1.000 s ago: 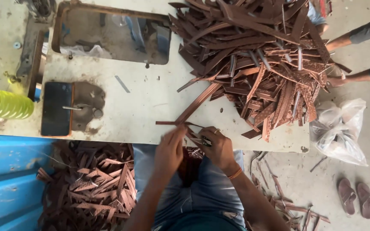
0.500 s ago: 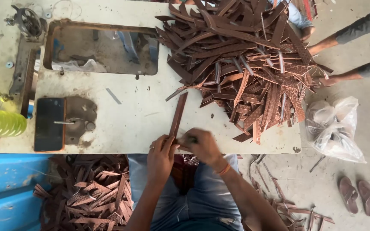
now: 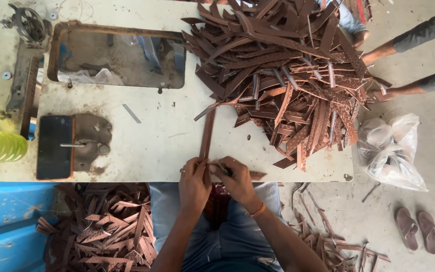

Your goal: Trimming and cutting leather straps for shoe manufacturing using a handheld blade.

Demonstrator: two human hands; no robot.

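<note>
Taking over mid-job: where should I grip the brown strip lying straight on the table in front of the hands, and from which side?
Probably at its near end, coming from the table's near edge. The brown strip runs straight away from the person; its far end reaches the strip pile, while the near end sits free between the left hand and right hand.

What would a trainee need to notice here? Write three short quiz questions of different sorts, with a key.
1. True or false: both hands grip the near end of one brown strip at the table's front edge.
2. Where does the big pile of strips lie: A) on the table's right part, B) inside the cut-out opening, C) on the phone?
3. Fill in: the dark phone lies on the person's ____ side of the table.

Key
1. True: the left hand and right hand meet on it.
2. A
3. left
</note>
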